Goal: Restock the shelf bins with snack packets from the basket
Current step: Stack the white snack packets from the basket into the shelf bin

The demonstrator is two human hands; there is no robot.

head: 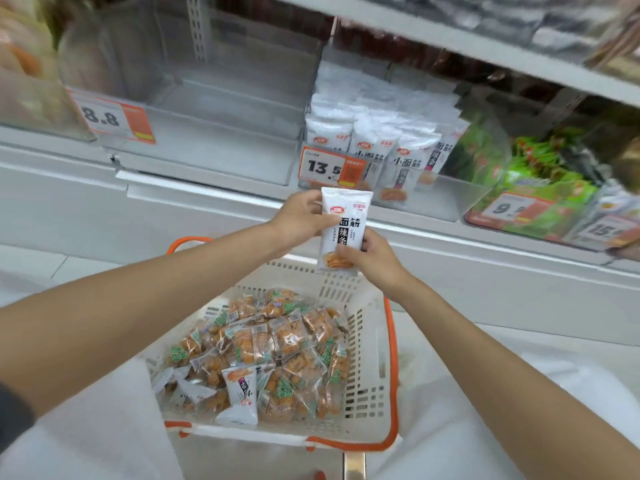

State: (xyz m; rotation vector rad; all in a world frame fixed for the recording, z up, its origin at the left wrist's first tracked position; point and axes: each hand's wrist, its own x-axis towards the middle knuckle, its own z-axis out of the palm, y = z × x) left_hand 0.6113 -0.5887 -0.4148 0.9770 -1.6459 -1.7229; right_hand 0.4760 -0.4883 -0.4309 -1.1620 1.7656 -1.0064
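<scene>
Snack packet (346, 216), white with black lettering, is hanging upright over the far end of the basket (367, 358), just below the shelf. The left hand (301, 220) is gripping its upper left edge and the right hand (374, 261) is pinching its lower right corner. Both hands are holding only the slick edges, so it is probably risking a slip back among the small orange packets (277, 344) if one hand lets go early. On the way in, it is also risking catching on the clear front wall of the bin (450, 199) of matching white packets, toppling that upright row, or straying into the neighbouring bin (214, 150) to the left.
</scene>
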